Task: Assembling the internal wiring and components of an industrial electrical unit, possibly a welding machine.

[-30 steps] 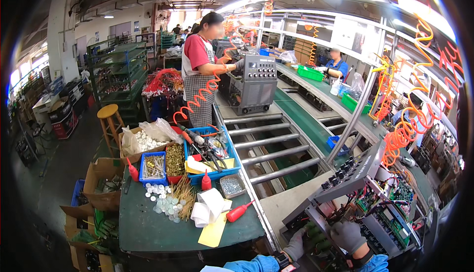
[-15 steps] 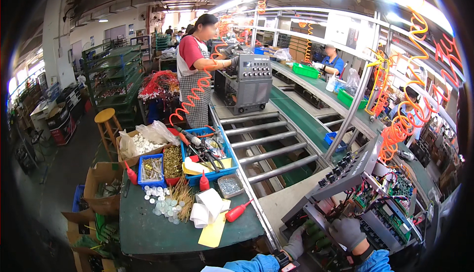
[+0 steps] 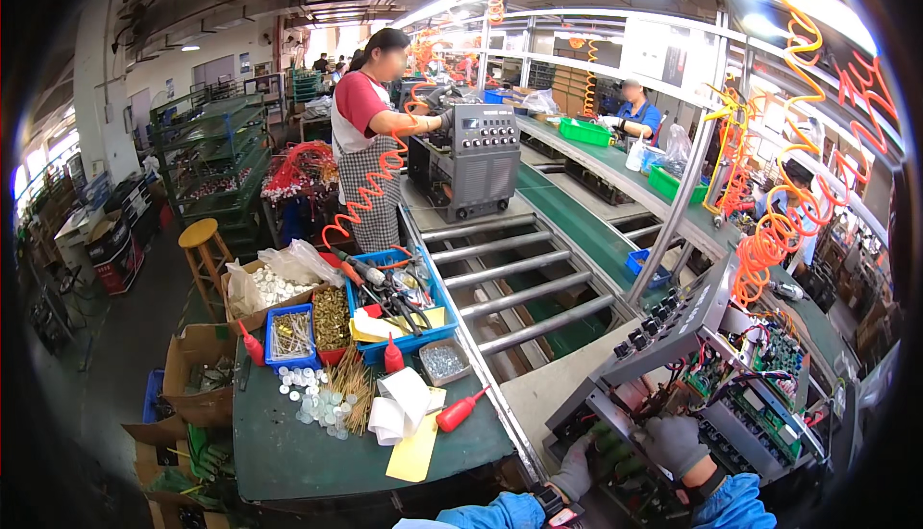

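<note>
At the lower right, an open machine chassis (image 3: 615, 404) stands tilted, its knobbed front panel (image 3: 678, 322) facing up and left. Green circuit boards (image 3: 764, 414) and wiring show along its right side. My left hand (image 3: 574, 471), in a grey glove, reaches into its lower left part beside green cylindrical parts (image 3: 608, 442). These fingers look curled, with their tips partly hidden. My right hand (image 3: 673, 444), also gloved, is closed over the inside of the chassis, just right of those parts. Whatever either hand grips is hidden.
A green-topped table (image 3: 288, 452) at left holds a blue tool bin (image 3: 423, 337), small-part trays, red squeeze bottles (image 3: 461, 410) and papers. Metal rollers (image 3: 548, 322) run toward a grey machine (image 3: 486, 159), where a co-worker (image 3: 370, 135) stands. Orange coiled hoses (image 3: 769, 250) hang at right.
The view has shifted slightly, moving most of the background a little left. Both hands stay in the chassis, nearly in the same places.
</note>
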`<state>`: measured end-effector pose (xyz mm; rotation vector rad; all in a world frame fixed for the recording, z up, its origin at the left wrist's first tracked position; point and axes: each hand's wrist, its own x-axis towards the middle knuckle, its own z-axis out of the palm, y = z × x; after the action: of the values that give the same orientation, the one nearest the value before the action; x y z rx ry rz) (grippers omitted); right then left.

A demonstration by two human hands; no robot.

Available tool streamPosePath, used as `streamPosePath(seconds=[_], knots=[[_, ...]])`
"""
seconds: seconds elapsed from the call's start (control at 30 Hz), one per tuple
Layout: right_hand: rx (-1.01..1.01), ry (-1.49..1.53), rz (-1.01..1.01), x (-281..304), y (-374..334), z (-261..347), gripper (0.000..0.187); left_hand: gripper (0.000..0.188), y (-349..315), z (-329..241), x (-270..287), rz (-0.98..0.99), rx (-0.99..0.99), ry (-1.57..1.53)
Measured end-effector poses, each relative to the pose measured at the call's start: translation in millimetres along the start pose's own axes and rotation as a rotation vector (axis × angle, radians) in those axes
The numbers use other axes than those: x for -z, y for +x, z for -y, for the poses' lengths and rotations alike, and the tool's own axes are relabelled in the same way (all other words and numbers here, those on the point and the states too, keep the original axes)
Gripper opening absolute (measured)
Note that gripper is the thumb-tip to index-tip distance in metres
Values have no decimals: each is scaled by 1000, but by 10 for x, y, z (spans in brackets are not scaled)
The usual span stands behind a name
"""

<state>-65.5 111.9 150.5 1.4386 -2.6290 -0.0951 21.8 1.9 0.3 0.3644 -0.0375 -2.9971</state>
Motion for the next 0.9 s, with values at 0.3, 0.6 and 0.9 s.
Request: streamPosePath(seconds=[0.3, 0.6, 0.9], knots=[[9, 211, -137, 165, -101, 48, 25, 35, 145, 33, 148, -31, 47, -16], [-71, 296, -253, 183, -216, 117, 26, 38, 38, 19, 12, 6, 12, -4], [-69, 618, -165, 123, -300, 21, 24, 34, 106, 45, 89, -46, -2, -25]])
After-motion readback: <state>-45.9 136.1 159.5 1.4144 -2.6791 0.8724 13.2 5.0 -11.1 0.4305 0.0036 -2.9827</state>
